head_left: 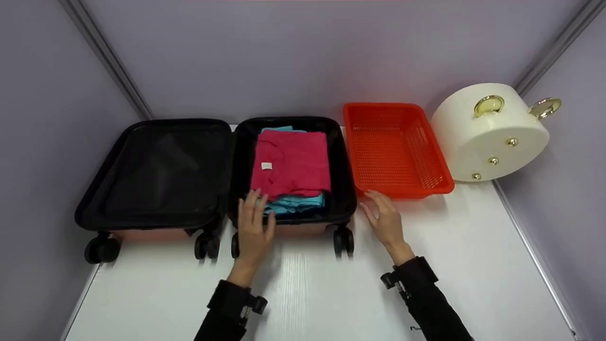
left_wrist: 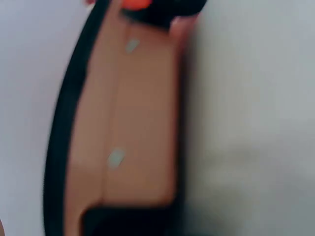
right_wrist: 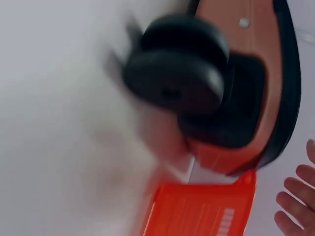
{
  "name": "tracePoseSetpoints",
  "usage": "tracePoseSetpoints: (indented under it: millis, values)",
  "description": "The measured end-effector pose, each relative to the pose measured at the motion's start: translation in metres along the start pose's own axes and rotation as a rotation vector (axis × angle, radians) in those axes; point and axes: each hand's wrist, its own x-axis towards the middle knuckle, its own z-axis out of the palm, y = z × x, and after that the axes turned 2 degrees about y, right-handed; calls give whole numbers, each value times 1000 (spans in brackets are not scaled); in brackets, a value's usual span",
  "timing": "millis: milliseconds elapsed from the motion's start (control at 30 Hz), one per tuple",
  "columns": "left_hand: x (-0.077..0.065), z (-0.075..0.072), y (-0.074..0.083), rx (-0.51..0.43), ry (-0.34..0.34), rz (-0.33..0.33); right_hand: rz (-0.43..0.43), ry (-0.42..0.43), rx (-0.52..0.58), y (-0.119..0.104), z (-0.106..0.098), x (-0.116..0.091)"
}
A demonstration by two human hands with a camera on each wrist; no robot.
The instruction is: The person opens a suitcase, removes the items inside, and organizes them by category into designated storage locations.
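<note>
An opened suitcase lies flat, its right half (head_left: 341,189) holding a folded pink shirt (head_left: 298,156) on top of folded blue clothing (head_left: 298,203). My left hand (head_left: 254,227) is over the front left corner of that half, fingers spread and nothing in them. To the right of the suitcase, my right hand (head_left: 386,220) hovers near the front corner of a red plastic basket (head_left: 393,192), its fingers loosely bent and holding nothing. In the right wrist view, the fingers (right_wrist: 298,196) appear beside the suitcase's edge. A black wheel (right_wrist: 177,73) shows large there.
The suitcase's left half (head_left: 156,180) lies beside the packed one, with black wheels (head_left: 102,248) at its front. A round cream case (head_left: 492,132) with gold handles leans at the back right. Grey panels (head_left: 303,57) stand behind the white table (head_left: 303,293).
</note>
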Motion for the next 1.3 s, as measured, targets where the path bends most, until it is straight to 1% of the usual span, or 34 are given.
tracePoseSetpoints:
  millis: [133, 233, 333, 467, 567, 733, 867, 1000, 1167, 1300]
  values:
    - [-14, 26, 18, -6, -87, 74, 41, 40, -67, 26, -9, 9]
    - [-21, 41, 25, 17, -142, 96, 70, 20, -118, 44, -17, 14]
    - [-30, 50, 26, 60, -190, 92, 88, -27, -154, 56, -20, 15]
    - [-41, 56, 24, 107, -228, 83, 117, -77, -171, 65, -21, 13]
    - [-46, 58, 23, 109, -243, 78, 157, -74, -162, 68, -20, 11]
    - [-48, 58, 21, 54, -243, 52, 203, -87, -149, 67, -18, 8]
    - [-49, 53, 19, 22, -257, 33, 200, -82, -138, 64, -17, 5]
    - [-49, 49, 16, 15, -263, 22, 189, -68, -127, 59, -17, 2]
    - [-54, 41, 12, 9, -234, 38, 182, -61, -119, 52, -18, -8]
    - [-59, 31, 10, 10, -202, 51, 174, -59, -109, 42, -22, -20]
